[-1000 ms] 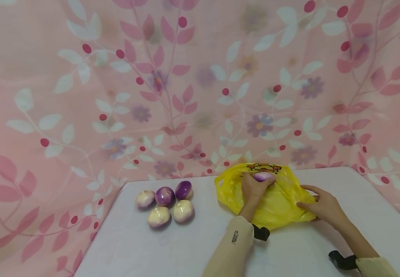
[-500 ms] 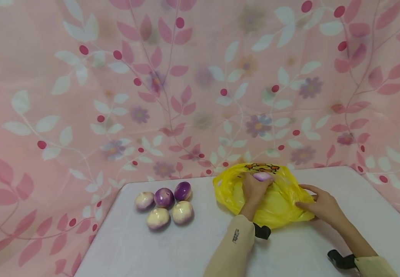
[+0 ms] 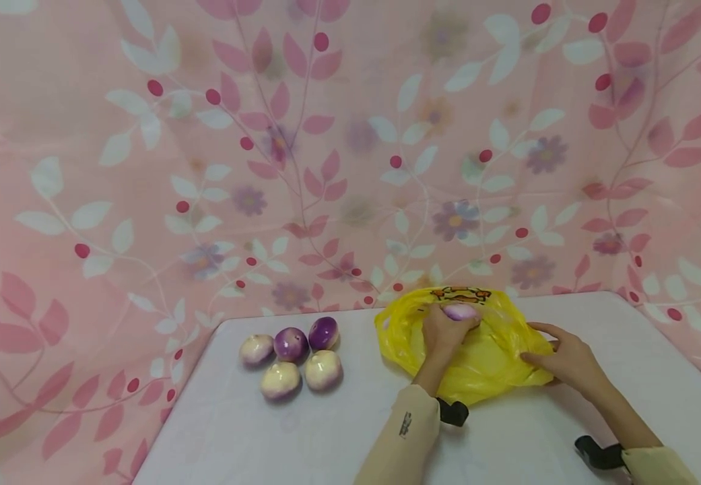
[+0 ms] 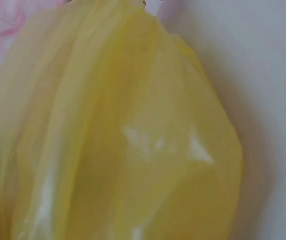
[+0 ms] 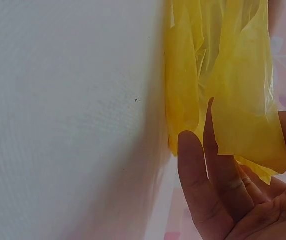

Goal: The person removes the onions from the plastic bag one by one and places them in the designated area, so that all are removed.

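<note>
A yellow plastic bag [image 3: 477, 374] lies on the table with its mouth spread. My left hand [image 3: 444, 330] reaches into that mouth, fingers curled round a purple-and-white turnip [image 3: 462, 311] near the far rim. Yellow plastic [image 4: 133, 130] fills most of the left wrist view and hides the left hand there. On the bag's right side, my right hand [image 3: 571, 362] holds the edge between thumb and fingers. The right wrist view shows its fingers [image 5: 195, 182] against the bag's folded edge [image 5: 247, 125], some behind the plastic.
Several turnips [image 3: 290, 344] sit in a cluster on the left part of the white table [image 3: 223, 438]. Behind the table hangs a pink floral cloth [image 3: 350, 168]. Black straps with mounts are worn at both wrists.
The left forearm has shifted slightly to the left, while the left hand stays in the bag with the turnip. The right hand stays at the bag's edge.
</note>
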Tool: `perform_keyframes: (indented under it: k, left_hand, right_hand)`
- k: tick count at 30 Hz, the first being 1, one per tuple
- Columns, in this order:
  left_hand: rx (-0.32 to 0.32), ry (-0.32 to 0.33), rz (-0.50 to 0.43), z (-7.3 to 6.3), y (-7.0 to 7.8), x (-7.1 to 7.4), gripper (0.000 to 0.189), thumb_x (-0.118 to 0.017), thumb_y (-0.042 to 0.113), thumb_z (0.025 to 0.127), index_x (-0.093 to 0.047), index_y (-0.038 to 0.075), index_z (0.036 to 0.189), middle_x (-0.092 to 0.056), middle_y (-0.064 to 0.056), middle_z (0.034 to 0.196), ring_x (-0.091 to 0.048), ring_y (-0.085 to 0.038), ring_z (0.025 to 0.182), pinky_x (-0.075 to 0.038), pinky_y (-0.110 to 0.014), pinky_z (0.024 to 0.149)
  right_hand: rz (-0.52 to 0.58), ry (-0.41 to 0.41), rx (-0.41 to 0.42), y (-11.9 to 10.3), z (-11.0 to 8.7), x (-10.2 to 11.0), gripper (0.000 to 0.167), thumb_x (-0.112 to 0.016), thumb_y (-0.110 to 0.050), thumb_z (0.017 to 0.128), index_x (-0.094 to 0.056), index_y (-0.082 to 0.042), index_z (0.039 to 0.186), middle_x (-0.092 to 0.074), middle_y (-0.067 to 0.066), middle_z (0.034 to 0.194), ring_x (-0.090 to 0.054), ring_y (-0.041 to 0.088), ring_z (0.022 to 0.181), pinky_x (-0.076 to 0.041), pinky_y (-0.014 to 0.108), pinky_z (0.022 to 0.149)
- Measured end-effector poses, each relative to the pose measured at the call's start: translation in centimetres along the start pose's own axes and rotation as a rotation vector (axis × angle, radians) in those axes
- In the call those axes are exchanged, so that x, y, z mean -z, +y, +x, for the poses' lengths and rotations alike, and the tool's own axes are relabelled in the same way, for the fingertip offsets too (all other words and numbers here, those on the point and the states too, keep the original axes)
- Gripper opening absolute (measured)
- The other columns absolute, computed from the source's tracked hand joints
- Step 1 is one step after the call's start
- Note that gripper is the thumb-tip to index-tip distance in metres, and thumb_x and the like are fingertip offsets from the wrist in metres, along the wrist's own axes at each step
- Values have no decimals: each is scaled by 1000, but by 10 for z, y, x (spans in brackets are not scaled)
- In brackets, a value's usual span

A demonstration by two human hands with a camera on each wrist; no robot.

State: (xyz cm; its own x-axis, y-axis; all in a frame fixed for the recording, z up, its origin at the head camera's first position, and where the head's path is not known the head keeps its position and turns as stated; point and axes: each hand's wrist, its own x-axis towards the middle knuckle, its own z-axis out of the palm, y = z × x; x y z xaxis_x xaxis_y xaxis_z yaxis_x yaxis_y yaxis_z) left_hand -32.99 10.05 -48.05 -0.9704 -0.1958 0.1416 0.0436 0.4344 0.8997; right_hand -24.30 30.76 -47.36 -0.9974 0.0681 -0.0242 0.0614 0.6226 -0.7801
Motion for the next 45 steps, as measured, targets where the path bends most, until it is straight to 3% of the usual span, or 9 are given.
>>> perform_keyframes:
  k: [8,16,20,30,45]
  left_hand:
    - [-41,-65,-1,-2,-2,20,62,-91,46,62,-60,12,104,-61,6,87,-58,-11,76,-52,-28,70]
    - [-116,-135,-27,-2,2,42,59,-92,39,66,-58,10,104,-60,5,85,-57,-9,63,-52,-22,57]
    - [-143,-148,17,0,4,52,62,-91,41,67,-58,10,109,-62,2,85,-57,-8,57,-51,-22,55]
    - [-159,-182,1,1,3,74,69,-91,38,69,-58,6,120,-67,-7,96,-59,-9,48,-52,-23,52]
    - [-230,-182,61,7,-13,112,71,-89,43,69,-57,7,121,-67,-5,85,-59,-8,45,-51,-24,52]
  right_hand:
    - [-8,-4,8,2,0,1,80,-76,-36,86,-38,3,145,-60,34,108,-62,21,66,-57,38,55]
    - [-3,-1,10,5,1,3,80,-76,-36,86,-37,3,145,-59,35,109,-62,22,66,-57,37,55]
    - [-2,3,9,5,1,4,81,-76,-36,86,-37,4,145,-59,35,109,-62,22,66,-57,37,55]
    - [6,7,4,9,0,4,83,-76,-35,86,-35,6,145,-55,39,114,-62,22,69,-57,37,55]
    - [-5,11,0,11,2,3,84,-76,-36,86,-34,7,145,-41,47,129,-64,21,71,-57,37,56]
